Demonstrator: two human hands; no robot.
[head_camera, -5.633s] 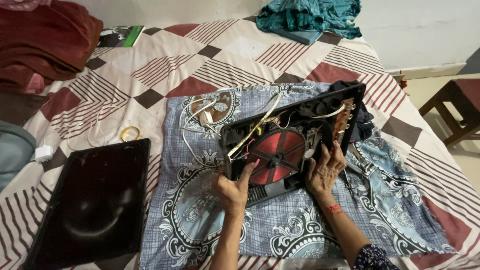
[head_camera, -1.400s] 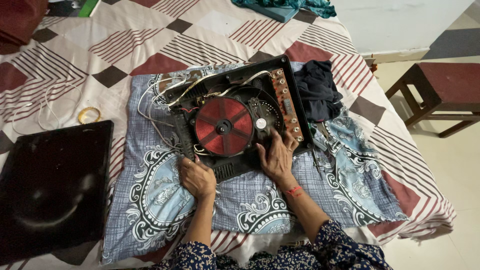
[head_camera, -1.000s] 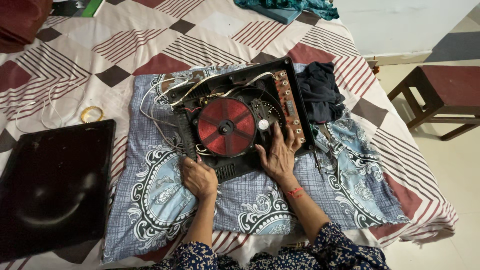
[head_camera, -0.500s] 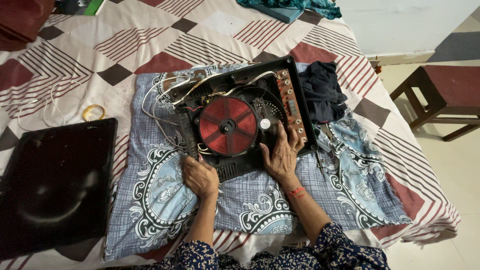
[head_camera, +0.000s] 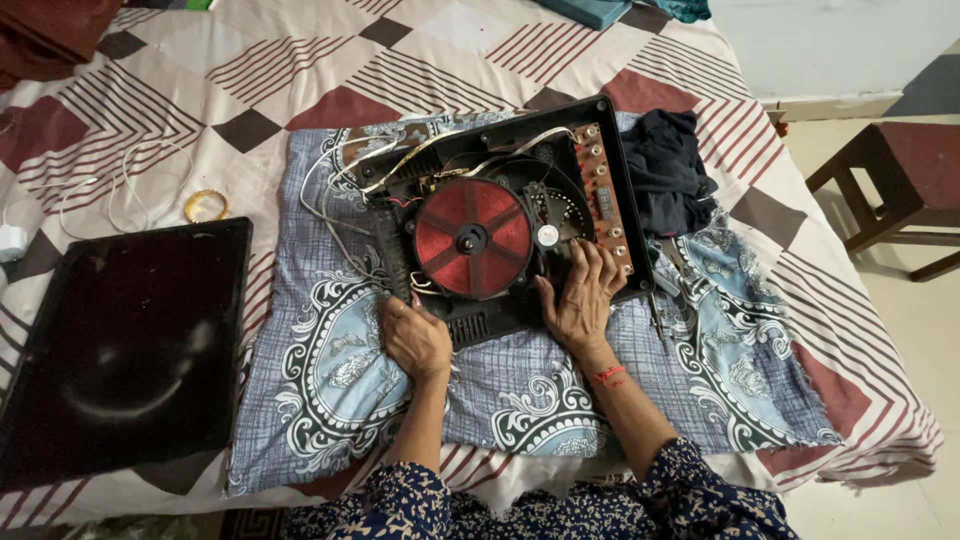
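Two hands rested on the opened induction cooktop base (head_camera: 500, 225): the right hand (head_camera: 580, 300) lay flat, fingers (head_camera: 590, 262) spread open on its near right corner, while the left hand (head_camera: 415, 335) curled loosely at the near left edge, gripping nothing that I could tell. Just beyond the fingers sat the red coil (head_camera: 472, 238), with the button circuit board (head_camera: 603, 200) to the right. Likely rigid, moderately heavy, with fragile exposed wiring; best held by the plastic rim. It lay on a patterned blue cloth (head_camera: 340, 370) on the bed (head_camera: 300, 70); the glass top panel (head_camera: 120, 345) lay far left.
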